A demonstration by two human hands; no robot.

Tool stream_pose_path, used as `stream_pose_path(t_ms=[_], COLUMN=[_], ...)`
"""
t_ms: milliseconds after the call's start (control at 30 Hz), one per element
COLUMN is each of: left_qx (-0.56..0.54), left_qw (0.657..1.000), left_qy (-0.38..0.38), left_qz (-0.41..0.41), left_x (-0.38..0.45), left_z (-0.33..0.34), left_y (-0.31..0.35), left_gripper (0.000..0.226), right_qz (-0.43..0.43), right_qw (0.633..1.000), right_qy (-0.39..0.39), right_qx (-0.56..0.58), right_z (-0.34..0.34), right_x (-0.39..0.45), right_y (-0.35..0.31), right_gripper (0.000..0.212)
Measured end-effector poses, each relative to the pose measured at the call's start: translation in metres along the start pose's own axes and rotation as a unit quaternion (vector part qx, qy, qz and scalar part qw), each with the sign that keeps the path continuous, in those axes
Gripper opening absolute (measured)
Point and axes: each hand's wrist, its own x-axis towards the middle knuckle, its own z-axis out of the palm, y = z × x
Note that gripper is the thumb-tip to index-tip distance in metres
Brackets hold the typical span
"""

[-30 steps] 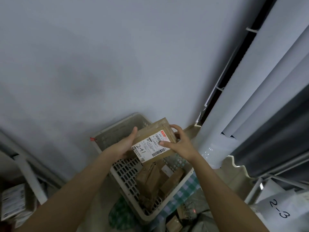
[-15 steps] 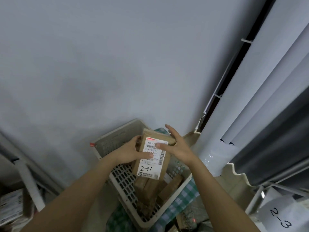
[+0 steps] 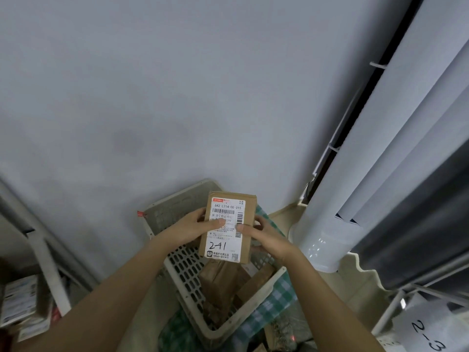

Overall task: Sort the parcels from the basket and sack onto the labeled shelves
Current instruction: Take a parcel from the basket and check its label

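Two hands share the grip on one brown parcel: the left hand and right hand pinch its side edges, thumbs on the label, holding it upright above the basket. Reading the handwritten 241 looks like the step in hand; next comes carrying it to the matching shelf. More parcels lie below. Open room lies toward the far wall; a white column crowds the right, and the 2-3 tag sits near right.
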Motion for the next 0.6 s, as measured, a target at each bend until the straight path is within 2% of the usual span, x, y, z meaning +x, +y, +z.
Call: stream_pose_path(t_ms=[167,367,467,600], left_qx=[0.061,0.090,0.101,0.114], left_qw=[0.995,0.991,0.991,0.992], left_qy=[0.076,0.096,0.088,0.061], left_qz=[-0.020,-0.022,-0.012,-0.004], left_x=[-0.005,-0.013,-0.019,-0.039], left_z=[0.012,0.019,0.027,0.048], left_y=[-0.018,-0.029,-0.034,-0.045], left_gripper=[0.049,0.032,0.030,0.028], right_qz=[0.015,0.023,0.026,0.063], right_qw=[0.998,0.986,0.972,0.950], right_qy=[0.062,0.154,0.206,0.278], right_qx=[0.008,0.065,0.108,0.130], right_z=[0.008,0.022,0.032,0.052], right_x=[-0.002,-0.027,-0.039,-0.071], right_y=[0.024,0.057,0.083,0.117], right_gripper=[0.088,0.065,0.081,0.121])
